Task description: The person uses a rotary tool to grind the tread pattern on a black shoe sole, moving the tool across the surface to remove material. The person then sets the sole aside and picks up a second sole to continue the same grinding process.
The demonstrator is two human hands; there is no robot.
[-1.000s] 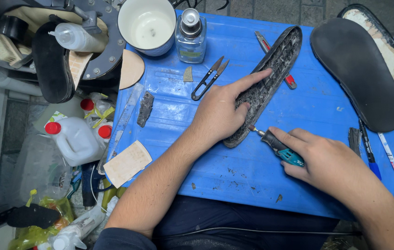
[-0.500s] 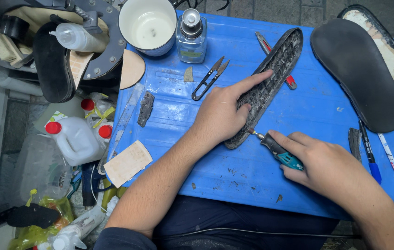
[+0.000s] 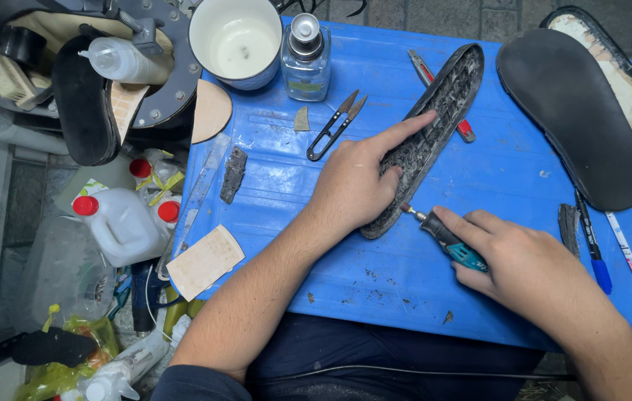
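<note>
From my head camera, I am pressing my left hand [image 3: 353, 186] flat and open on the dark shoe sole [image 3: 429, 137], which is lying diagonally on the blue tabletop [image 3: 375, 275], forefinger stretched along its edge so it is not sliding. My right hand [image 3: 531, 267] is closing firmly around the small teal rotary tool [image 3: 446, 239], its tip meeting the sole's near end. Thread snips [image 3: 334, 126], a glass bottle [image 3: 306, 56] and a white cup [image 3: 235, 41] are sitting just beyond, clear of the work.
</note>
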